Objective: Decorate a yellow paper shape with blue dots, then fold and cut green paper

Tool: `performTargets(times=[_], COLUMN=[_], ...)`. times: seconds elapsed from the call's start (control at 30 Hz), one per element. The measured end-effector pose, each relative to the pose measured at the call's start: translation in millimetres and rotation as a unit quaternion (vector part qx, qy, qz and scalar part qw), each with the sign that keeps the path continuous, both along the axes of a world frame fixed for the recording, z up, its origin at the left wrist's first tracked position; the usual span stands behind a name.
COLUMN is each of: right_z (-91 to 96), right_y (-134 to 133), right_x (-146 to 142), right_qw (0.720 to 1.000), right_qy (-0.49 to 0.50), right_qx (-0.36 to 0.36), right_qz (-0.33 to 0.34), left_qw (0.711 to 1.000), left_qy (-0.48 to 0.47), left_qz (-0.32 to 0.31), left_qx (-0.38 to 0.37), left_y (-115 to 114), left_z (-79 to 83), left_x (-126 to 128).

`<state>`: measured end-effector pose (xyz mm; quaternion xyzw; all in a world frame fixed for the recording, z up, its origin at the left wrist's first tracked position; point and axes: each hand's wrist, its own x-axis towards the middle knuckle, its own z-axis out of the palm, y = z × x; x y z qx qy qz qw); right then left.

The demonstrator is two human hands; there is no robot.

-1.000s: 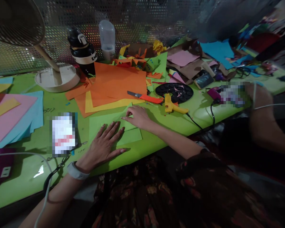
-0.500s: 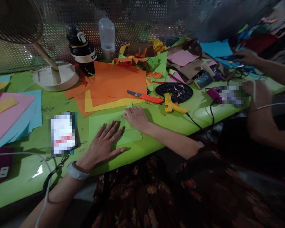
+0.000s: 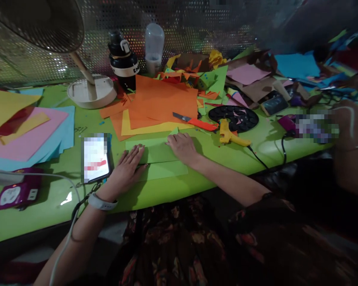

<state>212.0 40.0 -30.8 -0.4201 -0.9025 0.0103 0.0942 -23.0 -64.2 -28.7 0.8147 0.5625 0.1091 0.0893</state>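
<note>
— From where you stand, looking down past those two arms, where's the green paper [image 3: 156, 151]?
— On the near side of the table [image 3: 158, 195], between both hands. I count two layers, but can't tell if it's one folded sheet or two.
— And the hands?
— The left hand [image 3: 128, 169] lies flat over the paper's left end, fingers stretched, grasping nothing. The right hand [image 3: 182, 149] is on its right part, fingers curled; I can't tell whether they pinch it.
— What's around them?
— Beyond the paper, one orange-handled knife [image 3: 201, 124]; to the right, one yellow glue gun [image 3: 233, 138], then one black palette [image 3: 249, 119]. One lit phone [image 3: 96, 159] sits left of the left hand.
— Farther back?
— Two bottles: one black [image 3: 123, 67], one clear [image 3: 154, 44], both right of one fan [image 3: 92, 93]. At the far right, one blurred co-worker's hand [image 3: 343, 119].
</note>
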Motion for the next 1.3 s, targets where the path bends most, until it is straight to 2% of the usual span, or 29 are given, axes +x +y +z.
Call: performTargets(times=[0.13, 0.23, 0.4, 0.5, 0.67, 0.83, 1.0, 1.13, 1.3], right_z=[-0.4, 0.3, 1.0, 0.2, 3.0, 21.2, 34.7, 27.8, 14.8], right_y=[-0.1, -0.5, -1.0, -1.2, -0.6, 1.4, -6.8, -16.9, -18.7], right_x=[-0.3, 0.4, 1.5, 0.8, 0.1, -2.5, -23.9, -40.8, -45.0], right_qw=[1.0, 1.0, 1.0, 1.0, 1.0, 0.997, 0.996, 0.994, 0.988], right_qy=[-0.01, -0.007, -0.009, -0.021, 0.008, 0.032, 0.016, 0.044, 0.093], right_qx=[-0.012, -0.019, -0.008, 0.002, -0.008, -0.065, -0.083, -0.093, -0.125], right_qz=[-0.007, -0.006, 0.005, -0.002, -0.01, -0.019, 0.006, 0.033, 0.011], left_qw=[0.999, 0.996, 0.965, 0.949, 0.965, 0.968, 0.967, 0.965, 0.954], left_qy=[-0.024, -0.079, -0.227, -0.257, -0.207, -0.205, -0.209, -0.212, -0.245], left_qz=[-0.007, 0.012, 0.128, 0.18, 0.161, 0.145, 0.147, 0.155, 0.171], left_qx=[-0.021, -0.035, -0.037, -0.045, 0.008, 0.012, 0.01, 0.005, -0.024], left_y=[-2.7, -3.2, 3.9, 10.5, 15.8, 15.6, 15.6, 16.2, 14.2], left_z=[4.0, 6.1, 12.5, 15.4, 14.2, 13.5, 13.7, 14.5, 14.9], left_x=[-5.8, -7.3, 1.9, 8.5, 11.7, 12.3, 12.4, 13.2, 9.9])
